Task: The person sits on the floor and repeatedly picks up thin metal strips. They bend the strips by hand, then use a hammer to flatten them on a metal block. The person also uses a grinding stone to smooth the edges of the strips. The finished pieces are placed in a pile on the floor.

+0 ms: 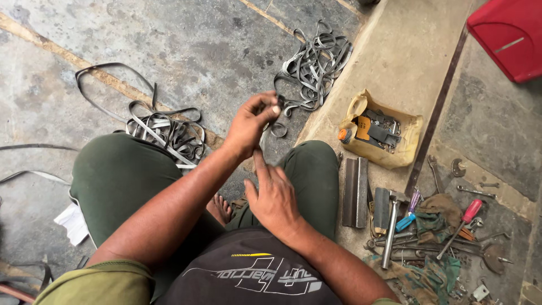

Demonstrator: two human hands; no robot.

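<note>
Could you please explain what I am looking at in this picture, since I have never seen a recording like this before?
There is no machine here: a person sits on a concrete floor and wears a camera on the head, so you look down on their own arms and knees. The left hand is raised and pinches a loop of grey metal strap. The right hand rests lower, by the knee, fingers extended, and does not seem to grip anything. Two tangles of the same strapping lie on the floor, one pile ahead and one by the left knee. To the right lie a yellowish bag of small parts, a metal bar, a hammer, screwdrivers and wrenches. A red object shows in the top corner.
</note>
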